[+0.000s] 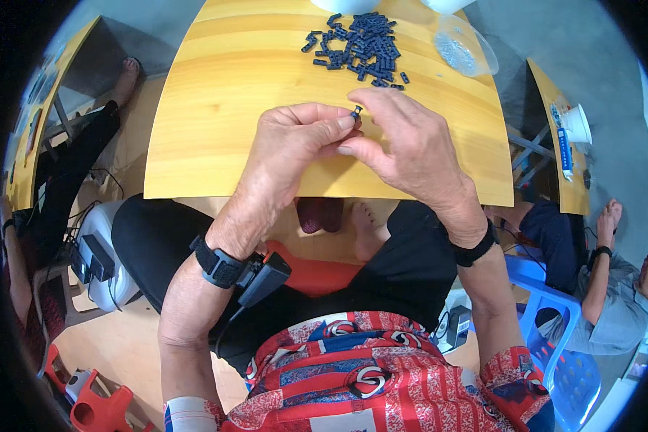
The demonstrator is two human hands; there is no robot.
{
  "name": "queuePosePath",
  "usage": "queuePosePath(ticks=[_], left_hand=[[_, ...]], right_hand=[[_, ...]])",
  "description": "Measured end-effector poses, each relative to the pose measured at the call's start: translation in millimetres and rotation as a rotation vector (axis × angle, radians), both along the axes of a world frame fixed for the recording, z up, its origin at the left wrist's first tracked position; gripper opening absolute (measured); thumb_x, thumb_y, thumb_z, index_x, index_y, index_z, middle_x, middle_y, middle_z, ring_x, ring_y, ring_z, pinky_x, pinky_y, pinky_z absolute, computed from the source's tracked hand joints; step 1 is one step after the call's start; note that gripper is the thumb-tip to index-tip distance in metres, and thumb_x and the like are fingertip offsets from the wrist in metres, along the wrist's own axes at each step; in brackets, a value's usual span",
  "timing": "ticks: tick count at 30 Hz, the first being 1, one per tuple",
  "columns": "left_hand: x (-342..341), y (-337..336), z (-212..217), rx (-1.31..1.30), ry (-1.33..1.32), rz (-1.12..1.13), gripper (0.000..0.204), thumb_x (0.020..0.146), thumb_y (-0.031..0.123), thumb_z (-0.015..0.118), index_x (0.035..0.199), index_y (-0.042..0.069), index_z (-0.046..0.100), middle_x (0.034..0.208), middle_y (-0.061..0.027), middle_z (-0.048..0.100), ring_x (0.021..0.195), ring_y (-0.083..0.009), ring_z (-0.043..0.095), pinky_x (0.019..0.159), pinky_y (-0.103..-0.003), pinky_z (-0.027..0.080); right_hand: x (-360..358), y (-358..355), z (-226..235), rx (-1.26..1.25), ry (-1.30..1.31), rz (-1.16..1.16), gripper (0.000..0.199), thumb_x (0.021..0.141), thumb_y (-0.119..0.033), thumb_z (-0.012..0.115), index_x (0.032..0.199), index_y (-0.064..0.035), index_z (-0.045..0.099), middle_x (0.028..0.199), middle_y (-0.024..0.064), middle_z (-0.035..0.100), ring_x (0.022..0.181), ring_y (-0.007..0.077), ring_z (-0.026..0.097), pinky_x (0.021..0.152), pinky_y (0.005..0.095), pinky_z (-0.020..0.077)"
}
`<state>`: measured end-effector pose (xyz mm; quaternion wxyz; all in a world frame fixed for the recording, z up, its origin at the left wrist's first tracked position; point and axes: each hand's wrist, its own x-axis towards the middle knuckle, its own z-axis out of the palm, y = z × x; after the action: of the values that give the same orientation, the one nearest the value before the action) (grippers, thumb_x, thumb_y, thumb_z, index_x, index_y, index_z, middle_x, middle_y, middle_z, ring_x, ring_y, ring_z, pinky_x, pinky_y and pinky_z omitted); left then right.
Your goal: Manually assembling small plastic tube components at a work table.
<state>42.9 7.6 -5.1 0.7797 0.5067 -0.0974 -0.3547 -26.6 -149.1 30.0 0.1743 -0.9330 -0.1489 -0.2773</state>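
Note:
Over the near part of the wooden table, my left hand pinches a small dark plastic piece between thumb and fingertips. Something light shows at the middle of its top. My right hand hovers just right of the piece, thumb and fingers apart, with nothing visible between them. Beyond both hands lies a loose pile of small dark plastic pieces. To the right of that pile rests a clear round plastic tub with many tiny shiny parts in it.
The yellow wooden table ends close to my lap. White containers stand at its far edge. Other people sit at tables on both sides; a blue plastic chair is at the right, a red stool at lower left.

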Motion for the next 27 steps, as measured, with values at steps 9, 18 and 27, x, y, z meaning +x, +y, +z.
queuePosePath(ticks=[9,18,27], left_hand=[[-2.4,-0.9,3.0,0.073,-0.049,-0.021,0.013,0.088,0.004,0.06,0.095,-0.004,0.067,0.09,-0.0117,0.068,0.08,-0.0163,0.066,0.076,-0.028,0.056],[-1.1,-1.2,0.6,0.158,-0.258,-0.104,0.016,0.09,0.008,0.059,0.094,-0.005,0.068,0.085,-0.0113,0.068,0.077,-0.0154,0.066,0.074,-0.028,0.056],[-5.0,-5.6,-2.6,0.093,-0.258,-0.074,0.019,0.09,0.011,0.059,0.094,-0.005,0.068,0.083,-0.01,0.068,0.076,-0.0142,0.065,0.073,-0.026,0.054]], right_hand=[[-0.8,4.2,-1.5,-0.339,0.012,-0.043,0.021,0.078,-0.018,0.065,0.077,-0.0053,0.048,0.065,0.0065,0.051,0.061,0.0212,0.062,0.052,0.0317,0.0515],[0.4,0.9,-11.3,-0.304,-0.049,-0.036,0.017,0.074,-0.011,0.063,0.076,-0.0061,0.046,0.063,0.0058,0.051,0.059,0.0205,0.062,0.051,0.0313,0.0512],[-0.9,-5.0,-14.4,-0.141,-0.032,-0.043,0.021,0.075,-0.014,0.065,0.083,-0.0048,0.048,0.063,0.0083,0.057,0.059,0.0237,0.062,0.051,0.0329,0.0503]])
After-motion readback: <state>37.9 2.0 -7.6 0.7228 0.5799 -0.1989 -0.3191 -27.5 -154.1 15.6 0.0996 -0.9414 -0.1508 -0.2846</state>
